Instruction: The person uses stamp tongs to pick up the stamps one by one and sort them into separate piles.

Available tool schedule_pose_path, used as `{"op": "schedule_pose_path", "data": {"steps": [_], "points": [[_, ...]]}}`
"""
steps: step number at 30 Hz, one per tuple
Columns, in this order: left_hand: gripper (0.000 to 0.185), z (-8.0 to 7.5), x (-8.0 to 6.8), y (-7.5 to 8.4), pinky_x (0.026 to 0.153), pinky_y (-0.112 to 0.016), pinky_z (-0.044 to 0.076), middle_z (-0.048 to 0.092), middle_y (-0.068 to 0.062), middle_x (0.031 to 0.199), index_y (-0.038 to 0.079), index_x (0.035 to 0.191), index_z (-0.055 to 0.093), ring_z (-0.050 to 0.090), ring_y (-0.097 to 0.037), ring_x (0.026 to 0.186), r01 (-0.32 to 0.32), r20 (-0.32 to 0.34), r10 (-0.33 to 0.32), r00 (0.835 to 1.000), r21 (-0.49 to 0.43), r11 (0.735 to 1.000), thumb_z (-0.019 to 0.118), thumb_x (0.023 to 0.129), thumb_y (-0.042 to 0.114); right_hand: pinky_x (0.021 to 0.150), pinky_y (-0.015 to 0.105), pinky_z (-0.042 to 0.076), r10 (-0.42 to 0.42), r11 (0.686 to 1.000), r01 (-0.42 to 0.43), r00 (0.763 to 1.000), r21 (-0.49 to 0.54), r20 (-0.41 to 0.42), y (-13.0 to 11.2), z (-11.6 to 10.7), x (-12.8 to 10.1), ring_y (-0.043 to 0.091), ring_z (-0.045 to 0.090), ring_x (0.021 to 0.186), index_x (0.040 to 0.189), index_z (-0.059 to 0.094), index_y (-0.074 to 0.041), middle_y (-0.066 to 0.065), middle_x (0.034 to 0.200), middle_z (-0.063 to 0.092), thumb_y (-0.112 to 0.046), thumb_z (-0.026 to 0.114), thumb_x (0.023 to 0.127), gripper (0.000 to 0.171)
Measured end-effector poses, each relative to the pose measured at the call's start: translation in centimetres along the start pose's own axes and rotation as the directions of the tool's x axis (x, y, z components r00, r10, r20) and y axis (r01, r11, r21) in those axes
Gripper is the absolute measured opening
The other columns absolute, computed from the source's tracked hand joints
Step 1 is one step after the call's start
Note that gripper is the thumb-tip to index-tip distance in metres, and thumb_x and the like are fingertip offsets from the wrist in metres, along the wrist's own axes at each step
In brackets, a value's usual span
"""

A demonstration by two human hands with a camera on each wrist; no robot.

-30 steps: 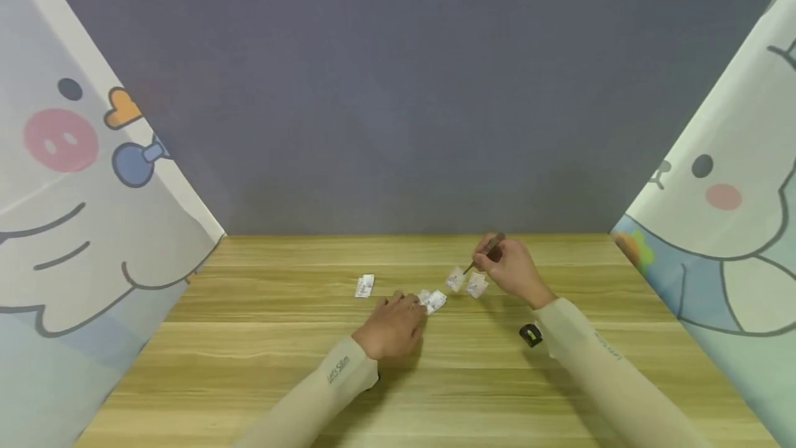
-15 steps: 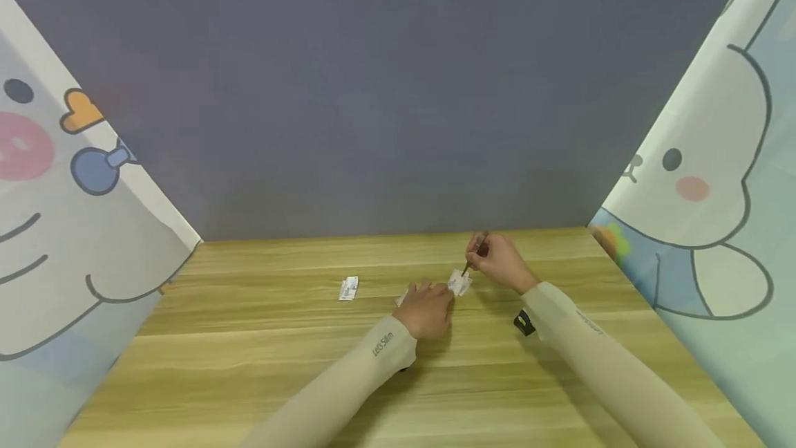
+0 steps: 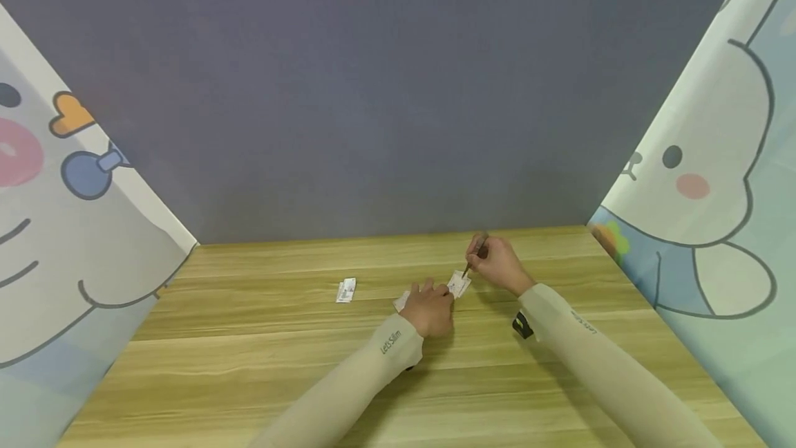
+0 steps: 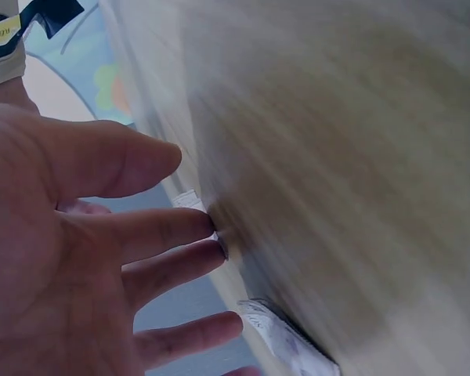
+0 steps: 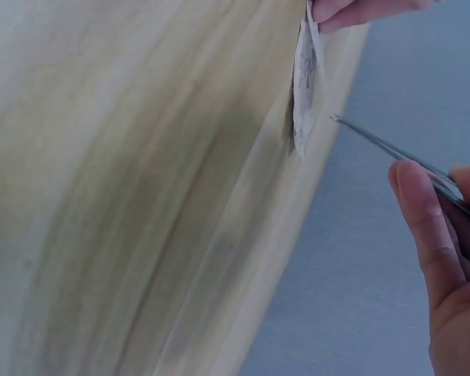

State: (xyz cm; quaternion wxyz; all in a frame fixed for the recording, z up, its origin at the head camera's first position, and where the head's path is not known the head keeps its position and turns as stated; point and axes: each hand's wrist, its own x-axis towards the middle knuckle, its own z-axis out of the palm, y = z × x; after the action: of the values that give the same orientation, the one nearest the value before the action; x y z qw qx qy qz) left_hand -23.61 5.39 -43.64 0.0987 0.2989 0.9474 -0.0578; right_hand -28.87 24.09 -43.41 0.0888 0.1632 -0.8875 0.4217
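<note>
My right hand point(image 3: 500, 265) pinches a pair of tweezers point(image 5: 393, 150) between thumb and fingers. The tips point down close over a small white printed paper slip point(image 3: 458, 285), which overlaps another slip. Reaching in from the left, my left hand point(image 3: 429, 310) has its fingers spread and nearly straight, with fingertips at the near-left edge of these slips. More slips point(image 3: 401, 301) lie just left of that hand, partly covered by it. In the left wrist view, a small stack of slips point(image 4: 290, 341) lies below the fingertips, and the palm holds nothing.
A separate pair of overlapping slips point(image 3: 346, 290) lies farther left on the wood-grain table point(image 3: 249, 358). A dark grey panel point(image 3: 385, 102) stands along the back edge. Cartoon-printed panels point(image 3: 703, 178) flank both sides. A black wrist piece point(image 3: 522, 325) hangs under the right sleeve.
My left hand has moved right, from the middle slips to the right-hand ones. Two slips that lay apart there now overlap. The tweezers have shifted slightly, and the head view has turned right.
</note>
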Motion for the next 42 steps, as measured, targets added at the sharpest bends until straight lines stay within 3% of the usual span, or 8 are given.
{"op": "schedule_pose_path", "data": {"steps": [9, 17, 27, 34, 42], "points": [[0.051, 0.0, -0.6, -0.1, 0.098, -0.044, 0.034, 0.041, 0.007, 0.141, 0.017, 0.140, 0.047, 0.034, -0.021, 0.127, -0.005, -0.030, 0.004, 1.000, -0.033, 0.999, 0.057, 0.093, 0.033, 0.062, 0.032, 0.052, 0.023, 0.999, -0.025, 0.994, -0.019, -0.104, -0.6, -0.3, -0.1, 0.015, 0.062, 0.067, 0.085, 0.064, -0.008, 0.000, 0.074, 0.063, -0.009, 0.066, 0.088, 0.004], [0.048, -1.1, -2.8, -1.9, 0.101, -0.049, 0.033, 0.041, 0.002, 0.142, 0.013, 0.140, 0.047, 0.034, -0.026, 0.131, -0.015, -0.107, 0.005, 0.994, -0.086, 0.996, 0.053, 0.095, 0.029, 0.064, 0.034, 0.052, -0.062, 0.998, 0.059, 0.989, -0.026, -0.138, -2.2, -0.8, 0.0, 0.014, 0.063, 0.069, 0.086, 0.066, -0.009, -0.001, 0.075, 0.065, -0.013, 0.069, 0.088, 0.005], [0.043, -0.2, -5.5, -4.6, 0.101, -0.053, 0.031, 0.042, -0.002, 0.141, 0.012, 0.137, 0.050, 0.032, -0.027, 0.130, 0.006, -0.132, -0.026, 0.991, -0.146, 0.989, 0.055, 0.096, 0.023, 0.061, 0.027, 0.053, -0.180, 0.982, 0.182, 0.982, 0.041, -0.058, -4.2, 1.5, -0.6, 0.011, 0.063, 0.066, 0.081, 0.067, -0.006, -0.002, 0.076, 0.063, -0.008, 0.071, 0.085, 0.006], [0.037, 0.8, -6.9, -5.1, 0.097, -0.052, 0.035, 0.047, -0.002, 0.135, 0.010, 0.131, 0.056, 0.040, -0.025, 0.121, -0.006, -0.123, -0.006, 0.992, -0.103, 0.995, 0.054, 0.096, 0.020, 0.065, 0.027, 0.053, -0.134, 0.989, 0.132, 0.991, 0.064, 0.029, -4.4, 3.6, -1.1, 0.010, 0.063, 0.069, 0.080, 0.066, -0.012, -0.005, 0.075, 0.062, -0.006, 0.069, 0.085, 0.008], [0.039, 1.7, -8.0, -5.4, 0.099, -0.050, 0.035, 0.049, -0.001, 0.133, 0.011, 0.130, 0.057, 0.042, -0.023, 0.119, -0.010, -0.099, 0.000, 0.995, -0.098, 0.995, 0.058, 0.093, 0.022, 0.065, 0.028, 0.052, -0.117, 0.993, 0.116, 0.992, 0.028, 0.052, -4.1, 5.3, -1.1, 0.010, 0.061, 0.068, 0.078, 0.064, -0.015, -0.006, 0.072, 0.061, -0.005, 0.070, 0.083, 0.013]]}}
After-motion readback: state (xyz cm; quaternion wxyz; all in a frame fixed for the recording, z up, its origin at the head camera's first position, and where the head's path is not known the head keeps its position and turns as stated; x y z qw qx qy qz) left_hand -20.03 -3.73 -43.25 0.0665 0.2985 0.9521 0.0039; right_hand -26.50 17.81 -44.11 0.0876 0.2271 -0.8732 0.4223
